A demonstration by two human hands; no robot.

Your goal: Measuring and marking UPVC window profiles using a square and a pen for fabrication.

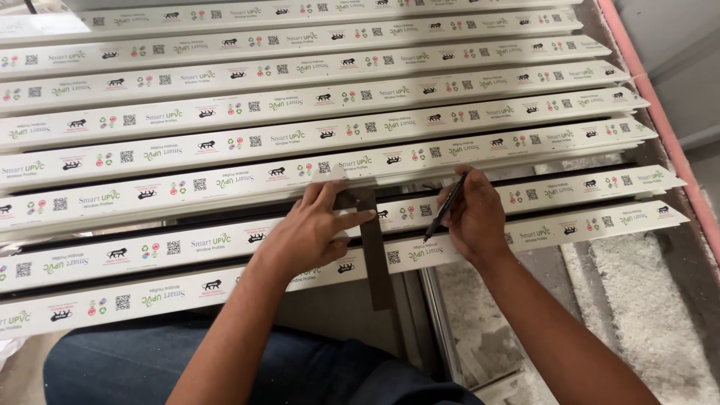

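Observation:
Several long white plastic window profiles (187,154) lie side by side across a work surface, each covered with printed film. A dark metal try square (375,255) lies across the two nearest profiles, and my left hand (315,229) presses flat on its upper end with the fingers spread. My right hand (472,217) grips a black pen (445,208) just to the right of the square. The pen's tip points down and to the left at the second-nearest profile.
A pink frame edge (660,112) runs down the right side past the profile ends. White shavings and dust (637,300) cover the surface at lower right. My blue-trousered leg (150,360) is below the profiles. A metal rail (439,330) runs under them.

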